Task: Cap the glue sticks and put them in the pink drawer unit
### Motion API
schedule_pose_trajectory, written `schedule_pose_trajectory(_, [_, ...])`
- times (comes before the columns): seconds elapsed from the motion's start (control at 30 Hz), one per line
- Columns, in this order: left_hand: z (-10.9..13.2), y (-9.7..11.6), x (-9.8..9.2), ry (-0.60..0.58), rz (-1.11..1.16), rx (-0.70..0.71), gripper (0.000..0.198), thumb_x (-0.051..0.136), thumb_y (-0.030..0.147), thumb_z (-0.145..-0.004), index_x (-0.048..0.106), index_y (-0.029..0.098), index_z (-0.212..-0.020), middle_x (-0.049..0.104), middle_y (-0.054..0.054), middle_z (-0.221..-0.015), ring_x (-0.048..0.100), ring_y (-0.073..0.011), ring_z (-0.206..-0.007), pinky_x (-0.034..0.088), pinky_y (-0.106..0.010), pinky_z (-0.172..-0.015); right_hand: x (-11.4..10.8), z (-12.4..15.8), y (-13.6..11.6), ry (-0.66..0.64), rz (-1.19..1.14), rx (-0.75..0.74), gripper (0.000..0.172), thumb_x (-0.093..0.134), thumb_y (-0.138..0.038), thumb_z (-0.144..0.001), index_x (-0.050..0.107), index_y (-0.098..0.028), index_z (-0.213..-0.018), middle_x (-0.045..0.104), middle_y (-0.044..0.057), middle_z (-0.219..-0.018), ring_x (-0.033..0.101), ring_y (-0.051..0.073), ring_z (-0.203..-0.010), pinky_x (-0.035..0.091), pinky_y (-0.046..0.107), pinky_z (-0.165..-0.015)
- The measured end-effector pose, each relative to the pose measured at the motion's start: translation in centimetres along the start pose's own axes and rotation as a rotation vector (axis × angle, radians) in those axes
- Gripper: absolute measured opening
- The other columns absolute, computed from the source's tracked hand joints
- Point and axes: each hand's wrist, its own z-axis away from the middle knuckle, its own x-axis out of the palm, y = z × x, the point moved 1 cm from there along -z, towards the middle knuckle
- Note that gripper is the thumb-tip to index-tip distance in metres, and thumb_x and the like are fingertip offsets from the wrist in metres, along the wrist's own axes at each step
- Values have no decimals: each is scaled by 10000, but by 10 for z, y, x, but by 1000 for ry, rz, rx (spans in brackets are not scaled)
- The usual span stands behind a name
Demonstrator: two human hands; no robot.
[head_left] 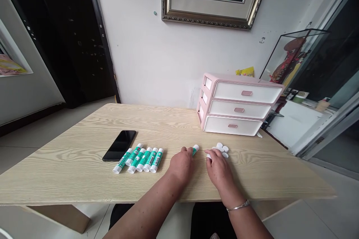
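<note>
My left hand [182, 164] is closed round a green and white glue stick [195, 149], whose white end sticks out past the fingers. My right hand [218, 168] is at the near left side of a small cluster of white caps [225, 149], its fingers bent over some of them; a white piece shows by the fingertips. To the left of my hands, several green and white glue sticks [146, 160] lie side by side, slanted, on the wooden table [84, 171].
A black phone [120, 145] lies behind the leftmost sticks. At the back right of the table stands a pink and white drawer unit [238, 108], with a yellow packet [246, 71] behind its top. A framed picture [207, 15] hangs on the wall.
</note>
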Motion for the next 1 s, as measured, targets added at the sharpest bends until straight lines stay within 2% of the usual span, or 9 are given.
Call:
schedule_pose_trajectory(0.17, [8,8,-15,-2,-5,19,362,549,283,-951,607,242,-1306,674,-102,-1199,726,-248,-928,508,-304,-748,-1,0,0,2,-2,16,305,486,-104,-915,689,-185,-1128,659,130,-1158,641,264,-1078,535,407,-947])
schedule_pose_trajectory(0.33, [33,6,-34,81,-10,-11,388,517,403,-999,607,229,-1333,653,-114,-1285,712,-244,-991,515,-316,-812,0,0,3,-25,6,36,294,489,-136,-931,679,-182,-1151,662,125,-1162,642,263,-1085,531,402,-934])
schedule_pose_trajectory(0.47, [51,-11,-52,303,-146,-37,292,511,337,-1004,687,201,-1193,690,-121,-1156,669,-262,-1051,499,-353,-903,1,-1,2,-57,-3,66,292,482,-143,-934,687,-176,-1139,661,122,-1136,647,262,-1064,531,394,-919])
schedule_pose_trajectory(0.57, [56,-34,-62,363,-347,-80,214,550,285,-967,718,169,-1030,693,-133,-1049,641,-288,-1026,475,-397,-931,1,-1,0,-60,-15,84,299,477,-137,-928,693,-174,-1131,665,122,-1133,649,259,-1054,529,391,-921])
schedule_pose_trajectory(0.63, [56,-49,-64,367,-453,-110,204,569,295,-945,715,152,-956,683,-147,-1014,619,-314,-1029,461,-420,-929,0,-1,-1,-64,-13,92,305,473,-139,-927,692,-172,-1136,668,122,-1138,649,260,-1051,529,396,-918])
schedule_pose_trajectory(0.73, [56,-64,-61,385,-521,-115,232,576,345,-936,708,154,-943,671,-152,-1010,591,-339,-1042,441,-443,-918,-1,-1,-2,-59,-3,100,308,462,-146,-930,693,-176,-1133,671,124,-1139,652,261,-1041,531,402,-905])
schedule_pose_trajectory(1.0, [53,-72,-46,352,-489,-93,221,542,331,-945,708,189,-910,665,-161,-1023,567,-351,-1034,431,-457,-874,-6,-2,-12,-16,-53,21,328,471,-140,-914,695,-196,-1147,685,114,-1091,664,261,-1003,552,411,-876])
